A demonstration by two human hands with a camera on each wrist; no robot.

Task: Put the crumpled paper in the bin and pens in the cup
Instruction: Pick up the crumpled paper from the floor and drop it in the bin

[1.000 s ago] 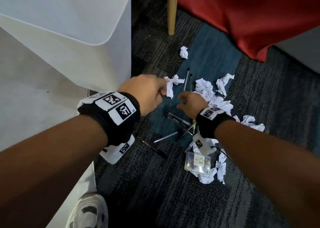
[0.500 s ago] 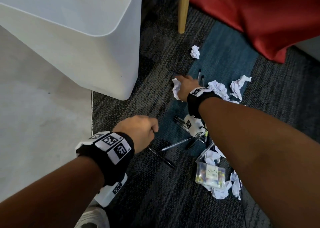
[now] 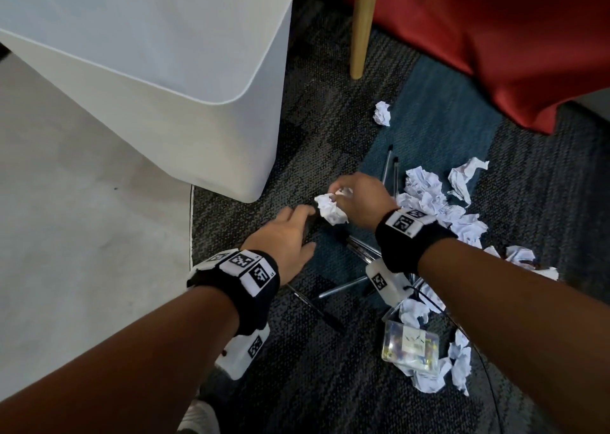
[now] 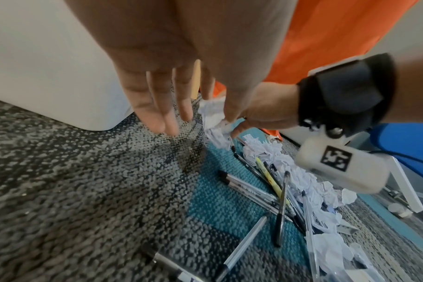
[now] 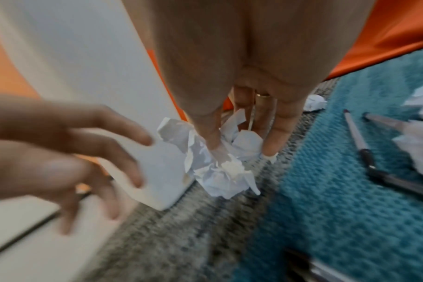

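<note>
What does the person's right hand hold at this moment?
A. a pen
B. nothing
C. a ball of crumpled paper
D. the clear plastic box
C: the right hand has its fingers curled round a ball of crumpled paper, as the right wrist view also shows, while the pens lie on the carpet.

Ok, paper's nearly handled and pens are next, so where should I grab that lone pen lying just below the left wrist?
Take the lone pen around the middle of its barrel, coming straight down from above with thumb and forefinger. It lies flat on the carpet, apart from the pen pile, so both long sides look free. The open left hand seems nearest; the right hand holds crumpled paper.
</note>
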